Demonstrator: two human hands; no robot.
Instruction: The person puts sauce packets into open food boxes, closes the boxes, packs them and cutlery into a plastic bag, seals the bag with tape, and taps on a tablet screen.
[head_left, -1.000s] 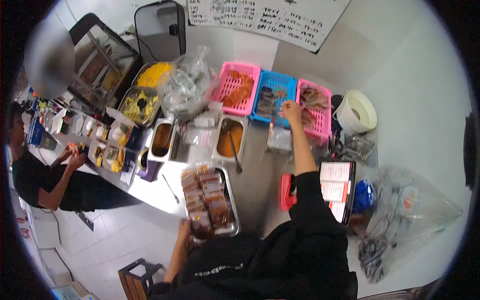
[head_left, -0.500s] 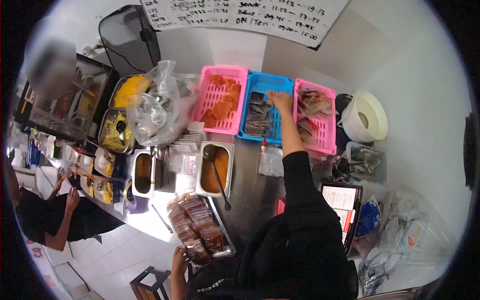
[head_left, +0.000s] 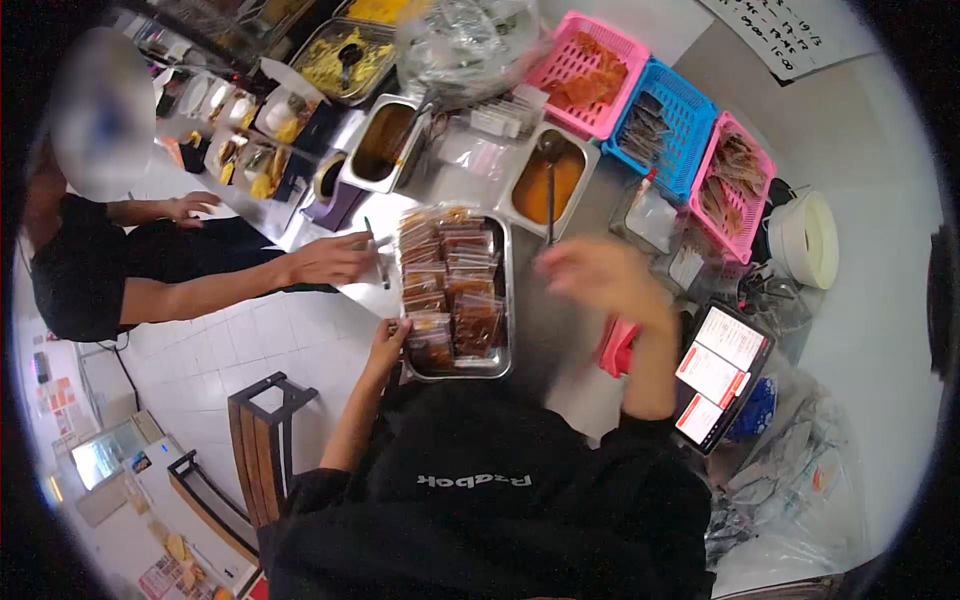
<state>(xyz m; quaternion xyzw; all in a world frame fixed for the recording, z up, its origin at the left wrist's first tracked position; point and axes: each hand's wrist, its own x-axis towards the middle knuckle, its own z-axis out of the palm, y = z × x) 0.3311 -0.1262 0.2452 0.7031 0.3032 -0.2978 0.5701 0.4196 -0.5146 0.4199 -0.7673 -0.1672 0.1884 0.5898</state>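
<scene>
My left hand (head_left: 388, 345) is at the near left edge of a metal tray (head_left: 508, 300), thumb over the rim and fingers closed on it. Small clear sachets of reddish-brown sauce (head_left: 478, 322) lie in rows in the tray. My right hand (head_left: 605, 280) is over the counter to the right of the tray, smeared by motion; whether anything is in it does not show. Just beyond it, a ladle (head_left: 550, 190) rests in a steel pan of orange sauce (head_left: 568, 190).
A co-worker's hand (head_left: 335, 260) reaches beside the tray near a dark green pen (head_left: 376, 252). Behind stand a pink basket (head_left: 633, 50), a blue basket (head_left: 690, 110) and a second pink basket (head_left: 745, 240). A tablet (head_left: 722, 375) and a white bucket (head_left: 808, 240) are at the right.
My right hand has come back from the blue basket to beside the tray. The view has turned toward the left. The co-worker's arm now extends toward the tray.
</scene>
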